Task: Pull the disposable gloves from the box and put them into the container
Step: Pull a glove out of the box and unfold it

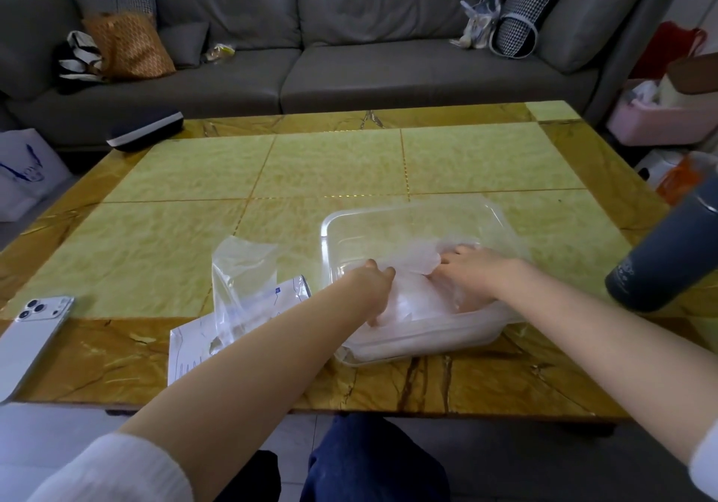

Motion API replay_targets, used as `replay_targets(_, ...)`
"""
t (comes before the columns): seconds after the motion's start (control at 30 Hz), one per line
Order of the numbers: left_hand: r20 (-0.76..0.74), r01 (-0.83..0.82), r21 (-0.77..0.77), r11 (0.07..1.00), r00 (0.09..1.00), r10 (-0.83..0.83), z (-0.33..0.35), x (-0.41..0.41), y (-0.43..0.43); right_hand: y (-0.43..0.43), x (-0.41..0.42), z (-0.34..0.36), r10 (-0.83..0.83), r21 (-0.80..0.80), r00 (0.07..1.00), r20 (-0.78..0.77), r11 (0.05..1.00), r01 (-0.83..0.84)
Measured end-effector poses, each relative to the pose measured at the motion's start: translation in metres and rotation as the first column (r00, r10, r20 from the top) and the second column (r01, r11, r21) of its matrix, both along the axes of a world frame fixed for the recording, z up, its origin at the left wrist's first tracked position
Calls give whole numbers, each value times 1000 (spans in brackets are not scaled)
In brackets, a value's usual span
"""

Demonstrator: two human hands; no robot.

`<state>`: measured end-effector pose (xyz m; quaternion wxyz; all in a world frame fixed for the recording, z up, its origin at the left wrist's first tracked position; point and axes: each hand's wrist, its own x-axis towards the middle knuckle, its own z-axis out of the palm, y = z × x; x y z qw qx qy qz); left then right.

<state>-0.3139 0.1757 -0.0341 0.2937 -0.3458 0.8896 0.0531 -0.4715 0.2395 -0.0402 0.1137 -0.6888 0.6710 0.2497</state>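
A clear plastic container [408,218] stands on the table, right of centre. A stack of thin translucent disposable gloves [412,307] lies inside its near half. Both hands are in the container on that stack. My left hand [375,284] presses on the stack's left side, fingers pointing down into it. My right hand [464,272] lies flat on the right side, with film partly over its fingers. Left of the container lies the clear glove packaging [243,272], a floppy bag on top of a white printed sheet [194,350].
A white phone [33,336] lies face down at the table's left front edge. A dark grey bottle [668,245] looms at the right edge of view. A dark case [145,132] sits at the table's far left corner. Behind is a grey sofa [349,35].
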Motion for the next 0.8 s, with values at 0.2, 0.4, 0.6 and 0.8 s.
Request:
replay_targets(0.2,61,37,-14,999,997,-37,7,-2,0,1,0,7,-86,36,988,129,996,82)
replay_targets(0.4,-73,152,-219,964,982,-171,25,10,3,11,11,46,-236,-146,933,273,948,283)
replay_targets(0.6,-578,-22,-384,923,785,-221,42,63,8,16,77,70,-38,-562,913,407,777,283)
replay_targets(0.8,-804,-337,-189,922,592,51,34,155,0,6,157,68,246,-616,816,524,771,163)
